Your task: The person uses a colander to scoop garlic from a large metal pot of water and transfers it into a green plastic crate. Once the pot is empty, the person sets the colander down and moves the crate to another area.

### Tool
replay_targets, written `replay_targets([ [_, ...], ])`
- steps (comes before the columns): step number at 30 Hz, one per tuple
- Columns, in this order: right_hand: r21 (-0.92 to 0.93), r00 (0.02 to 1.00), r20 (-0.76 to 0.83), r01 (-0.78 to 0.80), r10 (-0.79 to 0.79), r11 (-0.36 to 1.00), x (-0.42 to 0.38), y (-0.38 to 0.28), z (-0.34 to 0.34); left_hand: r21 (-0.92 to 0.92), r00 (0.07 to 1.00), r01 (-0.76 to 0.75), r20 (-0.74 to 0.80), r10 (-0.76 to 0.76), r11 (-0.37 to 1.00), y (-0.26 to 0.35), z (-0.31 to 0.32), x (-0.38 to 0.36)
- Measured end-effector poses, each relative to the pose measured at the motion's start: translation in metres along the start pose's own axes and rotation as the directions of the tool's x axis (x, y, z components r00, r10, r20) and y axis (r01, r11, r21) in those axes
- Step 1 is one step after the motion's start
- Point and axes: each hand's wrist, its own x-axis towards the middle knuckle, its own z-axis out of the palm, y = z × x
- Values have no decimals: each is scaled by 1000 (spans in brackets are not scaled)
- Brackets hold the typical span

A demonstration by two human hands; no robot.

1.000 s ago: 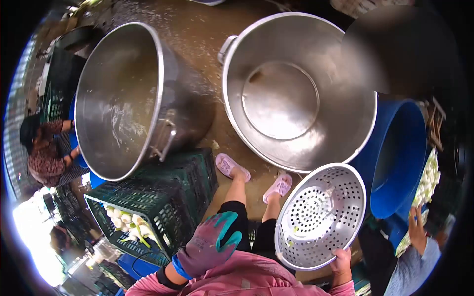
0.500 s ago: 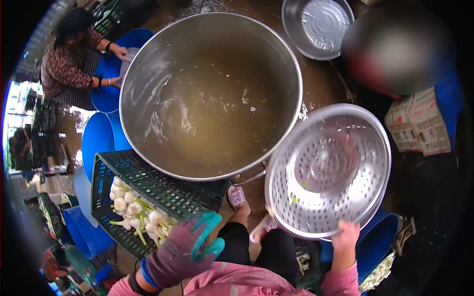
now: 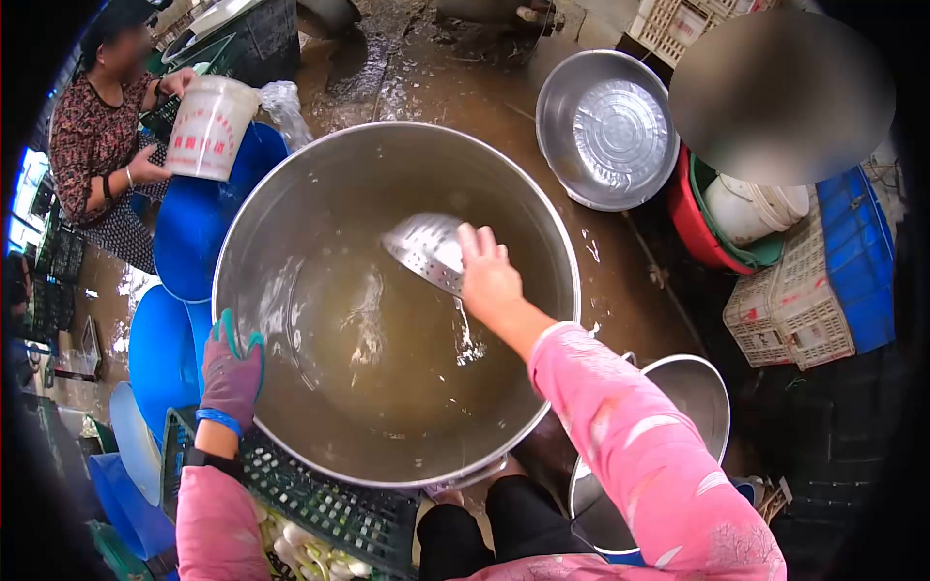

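Note:
My right hand (image 3: 491,273) grips the edge of a perforated metal colander (image 3: 431,250), which is tilted and partly dipped in cloudy water inside a large round metal vat (image 3: 426,474). The colander's lower part is hidden by the water. At the vat's left rim is my left hand (image 3: 232,373), in a purple and teal glove, its fingers stretched out and thumb apart. Below that hand, a dark green plastic crate (image 3: 320,494) stands against the vat, with white garlic bulbs (image 3: 305,552) inside.
A metal pot (image 3: 702,387) stands right of the vat, a metal basin (image 3: 620,126) beyond it. At left a person holds a white bucket (image 3: 208,131) by a blue barrel (image 3: 199,232). A red tub (image 3: 693,218) and plastic crates (image 3: 785,315) stand at right.
My right hand has carried the colander from the right into the vat's water. My left hand has moved from over the crate to the vat's rim. The person has raised a white bucket.

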Motion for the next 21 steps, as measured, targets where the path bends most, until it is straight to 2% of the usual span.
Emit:
replay_targets([
  [2,-146,994,95,73,-59,987,21,-2,26,266,994,100,-74,-84,959,-1,20,19],
  [6,-296,949,307,171,-76,940,36,5,57,360,907,420,-158,-390,833,-17,43,43],
  [7,-304,939,335,181,-73,935,37,5,66,305,903,427,-195,-383,851,-40,56,49],
  [9,-341,920,383,225,-83,913,35,4,97,-41,930,345,-120,-347,938,-54,60,54],
  [10,-315,925,361,236,-114,919,32,7,123,-221,944,291,-90,-317,931,-60,59,56],
  [12,-348,911,389,282,-137,894,23,11,161,-111,965,215,-131,-229,970,-57,58,66],
  [14,-401,847,518,368,-124,839,18,10,170,30,984,116,-143,-110,993,-55,55,73],
  [16,-381,826,556,352,-93,855,16,14,188,103,986,11,-165,6,995,-67,65,80],
  [18,-551,791,597,525,-134,648,11,10,200,194,985,-110,-111,133,975,-85,70,80],
  [20,-438,816,578,304,6,846,13,4,212,-6,992,19,-121,-20,1000,-60,60,79],
  [21,-456,789,613,305,47,836,15,3,222,-110,986,81,-134,-96,991,-50,56,82],
])
